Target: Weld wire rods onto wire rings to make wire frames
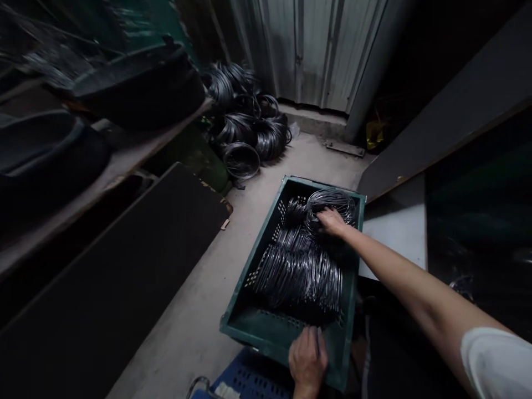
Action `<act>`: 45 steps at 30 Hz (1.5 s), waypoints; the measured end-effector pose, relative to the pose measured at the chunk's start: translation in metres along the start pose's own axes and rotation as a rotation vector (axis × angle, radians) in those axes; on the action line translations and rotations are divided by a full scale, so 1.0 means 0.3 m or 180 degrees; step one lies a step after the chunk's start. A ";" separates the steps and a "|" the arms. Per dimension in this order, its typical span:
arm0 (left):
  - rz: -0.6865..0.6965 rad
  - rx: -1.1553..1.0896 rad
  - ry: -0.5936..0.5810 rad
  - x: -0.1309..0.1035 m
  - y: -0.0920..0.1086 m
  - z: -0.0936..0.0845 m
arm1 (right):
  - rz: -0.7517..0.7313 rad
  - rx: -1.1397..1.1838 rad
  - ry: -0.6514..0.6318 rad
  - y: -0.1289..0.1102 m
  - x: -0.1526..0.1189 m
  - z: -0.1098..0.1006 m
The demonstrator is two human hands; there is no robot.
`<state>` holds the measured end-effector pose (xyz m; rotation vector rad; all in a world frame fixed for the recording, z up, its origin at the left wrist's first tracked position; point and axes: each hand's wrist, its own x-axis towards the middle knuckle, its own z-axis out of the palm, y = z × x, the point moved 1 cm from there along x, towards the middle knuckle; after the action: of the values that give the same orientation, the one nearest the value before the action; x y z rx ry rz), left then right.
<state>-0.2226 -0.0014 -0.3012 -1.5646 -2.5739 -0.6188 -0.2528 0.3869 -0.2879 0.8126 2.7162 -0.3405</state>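
Observation:
A green plastic crate (258, 238) with perforated walls holds a thick row of bent metal wires (301, 271). At its far right end lies a round coil of thin wire (332, 198). My right hand (331, 221) reaches across the crate, its fingers closed on the near left part of that coil; some fingertips are hidden among the strands. My left hand (308, 354) is at the crate's near end, fingers curled over the rim.
Several dark wire coils (249, 122) are heaped on the floor by a corrugated metal door (307, 55). Black tubs (141, 88) stand on the bench at left. A blue perforated crate (249, 377) sits below the green one. A dark panel (166, 233) stands at left.

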 end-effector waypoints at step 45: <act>-0.0033 0.0067 0.0147 0.011 0.015 -0.037 | 0.0100 -0.0288 0.0674 -0.081 -0.073 0.052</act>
<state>-0.2220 -0.0010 -0.2889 -1.5135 -2.5483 -0.6189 -0.2458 0.3516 -0.2918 0.9115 2.8846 -0.1299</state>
